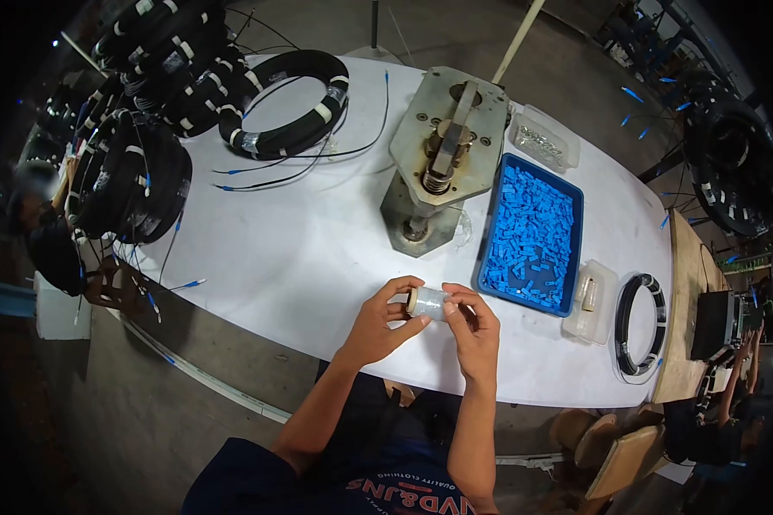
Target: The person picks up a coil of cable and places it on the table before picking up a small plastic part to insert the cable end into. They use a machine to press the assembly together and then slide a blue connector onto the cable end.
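Note:
A small roll of clear film [431,303] with a cardboard core showing at its left end is held just above the near edge of the white table. My left hand [380,320] has its fingers and thumb around the core end. On the other end, my right hand [473,326] grips the roll between thumb and fingers. Whether a loose end of film is lifted cannot be made out. Beyond my hands stands a metal hand press [445,154]. To their right lies a blue tray [484,257] with many small blue connectors [532,225].
Black cable coils [288,107] lie and stack at the far left, with loose blue-tipped ends. Clear bins [573,151] flank the tray, one with small metal parts [538,144]. A smaller coil [640,324] rests at the right. Other people [730,403] are at both sides.

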Demonstrator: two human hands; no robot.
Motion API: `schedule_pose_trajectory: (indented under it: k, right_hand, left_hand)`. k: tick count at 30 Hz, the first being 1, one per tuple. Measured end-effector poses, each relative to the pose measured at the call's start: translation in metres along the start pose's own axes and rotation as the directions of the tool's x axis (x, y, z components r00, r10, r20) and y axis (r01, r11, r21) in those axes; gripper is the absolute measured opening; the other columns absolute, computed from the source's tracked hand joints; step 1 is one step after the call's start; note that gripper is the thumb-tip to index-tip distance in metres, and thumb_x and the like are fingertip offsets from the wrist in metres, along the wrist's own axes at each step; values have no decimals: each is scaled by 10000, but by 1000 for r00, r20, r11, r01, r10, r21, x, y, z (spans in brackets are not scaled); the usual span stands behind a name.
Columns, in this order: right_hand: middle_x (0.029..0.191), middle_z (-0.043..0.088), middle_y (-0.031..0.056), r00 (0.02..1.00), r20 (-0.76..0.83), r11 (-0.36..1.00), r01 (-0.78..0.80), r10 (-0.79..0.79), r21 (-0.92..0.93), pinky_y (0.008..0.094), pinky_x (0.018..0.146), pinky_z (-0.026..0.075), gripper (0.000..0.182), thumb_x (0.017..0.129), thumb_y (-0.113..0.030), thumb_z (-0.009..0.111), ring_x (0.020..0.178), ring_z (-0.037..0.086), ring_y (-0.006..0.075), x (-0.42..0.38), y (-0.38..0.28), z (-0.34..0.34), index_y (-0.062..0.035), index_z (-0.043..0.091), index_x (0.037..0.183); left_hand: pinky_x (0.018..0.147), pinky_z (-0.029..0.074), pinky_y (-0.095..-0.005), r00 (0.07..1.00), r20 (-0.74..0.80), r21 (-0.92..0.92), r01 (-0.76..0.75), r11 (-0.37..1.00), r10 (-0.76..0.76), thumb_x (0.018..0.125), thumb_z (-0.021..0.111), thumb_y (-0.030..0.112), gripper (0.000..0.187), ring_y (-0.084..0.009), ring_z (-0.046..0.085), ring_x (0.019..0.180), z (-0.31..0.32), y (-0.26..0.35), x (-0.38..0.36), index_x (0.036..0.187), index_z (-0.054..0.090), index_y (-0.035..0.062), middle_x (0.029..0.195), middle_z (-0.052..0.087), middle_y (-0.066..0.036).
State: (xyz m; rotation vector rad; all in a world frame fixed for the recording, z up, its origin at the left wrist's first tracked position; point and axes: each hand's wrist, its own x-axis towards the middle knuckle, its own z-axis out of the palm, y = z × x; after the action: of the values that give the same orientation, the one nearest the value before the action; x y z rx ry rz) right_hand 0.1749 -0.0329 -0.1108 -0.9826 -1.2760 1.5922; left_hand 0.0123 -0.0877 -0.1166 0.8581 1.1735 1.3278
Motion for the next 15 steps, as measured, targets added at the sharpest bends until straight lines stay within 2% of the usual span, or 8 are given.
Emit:
schedule_pose_trajectory:
  k: [1, 3, 4, 6, 7, 9, 13, 15]
  right_hand:
    - [1220, 604, 93, 1000, -2, 999, -11, 11, -33, 201, 731, 452, 119, 919, -46, 657, 895, 557, 81, 0, -2, 2, 0, 661, 1029]
    - [1209, 608, 90, 1000, 1, 997, -30, 30, -65, 194, 707, 451, 118, 918, -58, 668, 886, 559, 77, -2, 0, 6, -2, 664, 1021]
    - [1203, 610, 85, 1000, -6, 995, -23, 23, -93, 188, 696, 450, 121, 917, -71, 674, 892, 564, 80, -3, 1, 8, -4, 667, 1018]
    - [1197, 611, 80, 1000, -9, 992, -16, 14, -123, 181, 684, 450, 125, 917, -84, 681, 898, 569, 83, -4, 2, 12, -6, 671, 1015]
    - [1191, 612, 79, 1000, -13, 990, 5, -7, -140, 183, 682, 453, 126, 918, -90, 682, 903, 577, 91, -4, 3, 13, -9, 674, 1014]
    - [1185, 613, 79, 999, -17, 987, 24, -27, -160, 184, 680, 456, 127, 918, -97, 684, 908, 584, 99, -5, 3, 13, -12, 678, 1012]
    - [1176, 618, 88, 1000, 9, 963, 11, -9, -269, 206, 694, 480, 113, 919, -98, 677, 943, 592, 111, -5, 0, 13, -14, 681, 994]
    - [1173, 620, 90, 1000, 22, 954, 4, 3, -300, 214, 698, 486, 107, 918, -97, 676, 950, 591, 113, -5, 0, 13, -16, 682, 987]
  left_hand:
    - [892, 532, -296, 1000, -8, 2, 0, 1000, 0, 855, 721, 11, 516, -165, 630, 1077, -1, 2, -1, 1325, 509, 1, 1212, 587, -116]
    - [894, 529, -285, 994, -22, 105, -100, 989, 103, 872, 697, 0, 406, -154, 630, 1071, -1, 3, -4, 1255, 563, -7, 1251, 577, -112]
    - [894, 529, -285, 994, -29, 105, -98, 990, 101, 872, 697, 0, 406, -154, 630, 1071, -3, 0, -5, 1255, 563, -7, 1251, 577, -112]
    - [900, 525, -281, 988, -120, 136, -86, 987, 102, 894, 666, -12, 284, -154, 633, 1063, -6, -11, -5, 1175, 619, -22, 1284, 577, -112]
    - [900, 525, -281, 987, -121, 134, -86, 987, 102, 894, 666, -12, 284, -154, 633, 1063, -7, -15, -4, 1175, 619, -22, 1284, 577, -112]
    - [850, 541, -259, 968, -233, 50, -80, 996, 89, 909, 677, 60, 153, -127, 644, 1010, -7, -23, -4, 1045, 694, -7, 1238, 617, -104]
    - [818, 530, -250, 974, -207, 42, -83, 996, 90, 938, 649, 83, 158, -117, 648, 976, -12, -28, -3, 1063, 676, -9, 1179, 649, -97]
    - [814, 516, -250, 978, -203, 22, -32, 999, 36, 969, 612, 107, 160, -118, 650, 942, -12, -24, -3, 1064, 659, -12, 1139, 666, -87]
